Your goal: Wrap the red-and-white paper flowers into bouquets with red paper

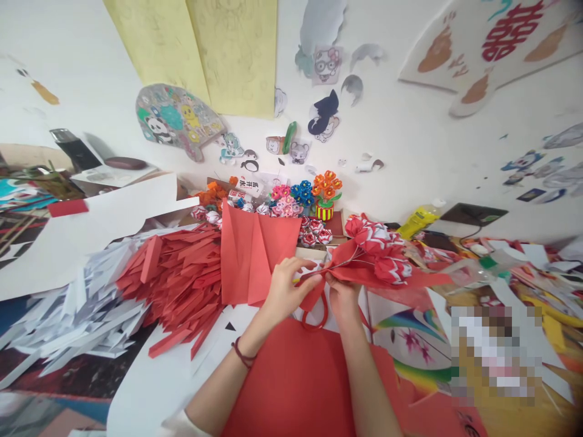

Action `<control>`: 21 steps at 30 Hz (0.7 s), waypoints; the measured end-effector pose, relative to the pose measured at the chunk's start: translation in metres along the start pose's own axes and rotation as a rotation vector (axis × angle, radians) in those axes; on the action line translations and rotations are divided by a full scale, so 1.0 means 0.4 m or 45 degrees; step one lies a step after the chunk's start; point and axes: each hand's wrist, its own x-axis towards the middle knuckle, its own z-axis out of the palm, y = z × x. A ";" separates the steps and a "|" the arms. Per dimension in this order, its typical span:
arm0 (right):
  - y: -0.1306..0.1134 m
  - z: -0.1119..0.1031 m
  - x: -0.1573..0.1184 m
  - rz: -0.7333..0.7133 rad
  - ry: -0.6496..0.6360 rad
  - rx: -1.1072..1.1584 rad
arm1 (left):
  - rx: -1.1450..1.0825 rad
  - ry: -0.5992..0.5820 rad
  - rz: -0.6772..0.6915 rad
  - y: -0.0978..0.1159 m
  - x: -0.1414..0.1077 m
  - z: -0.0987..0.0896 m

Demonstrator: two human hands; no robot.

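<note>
A bouquet of red and white paper flowers [380, 240], partly wrapped in red paper [410, 278], lies sideways at the centre right, its stems pointing left. My left hand [291, 284] has its thumb and fingers around the stem end. Below the flowers, my right hand [341, 291] is closed on the red wrapping near the stems. Red scissor handles or a red ring [319, 317] show between my wrists; which, I cannot tell. Behind my left hand stands a folded red paper sheet [250, 258]. A large red sheet [291, 382] lies under my forearms.
Piles of red strips [182, 273] and white strips [86, 315] cover the left side. Small paper flowers in a striped pot [325, 210] stand by the wall. A yellow bottle [419, 220] and a clear bottle [478, 270] are at the right, among paper scraps.
</note>
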 end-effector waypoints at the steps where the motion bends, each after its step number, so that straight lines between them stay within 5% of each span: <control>1: 0.001 0.001 -0.001 0.009 -0.001 -0.006 | -0.017 -0.010 -0.002 0.000 -0.002 0.007; 21: 0.003 0.003 -0.013 0.143 -0.052 0.004 | -0.187 0.078 -0.011 -0.013 -0.017 0.032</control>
